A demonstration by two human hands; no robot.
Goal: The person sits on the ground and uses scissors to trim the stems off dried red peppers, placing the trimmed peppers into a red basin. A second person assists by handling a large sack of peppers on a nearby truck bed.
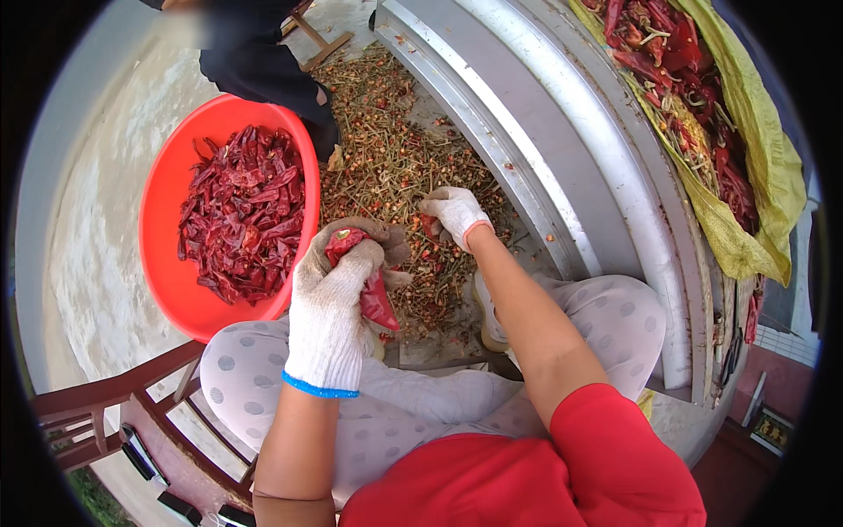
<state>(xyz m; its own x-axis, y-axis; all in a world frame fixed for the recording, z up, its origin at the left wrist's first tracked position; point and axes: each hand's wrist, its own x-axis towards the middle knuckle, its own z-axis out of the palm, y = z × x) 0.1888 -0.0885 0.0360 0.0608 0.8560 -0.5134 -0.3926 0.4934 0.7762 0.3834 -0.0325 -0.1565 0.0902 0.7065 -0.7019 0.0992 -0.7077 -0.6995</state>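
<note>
I have room above the stem litter (378,132), between the red basin (165,237) near my left hand (327,303) and the grey metal ledge (527,88) beyond my right hand (457,213); my left grips a glossy, tapering red chilli (378,303), my right curls low, whether gripping I cannot tell

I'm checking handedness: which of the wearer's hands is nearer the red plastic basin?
Left. The left hand, gripping a red chili pepper, is by the right edge of the red plastic basin; the right hand is farther right, over the scattered stems.
</note>
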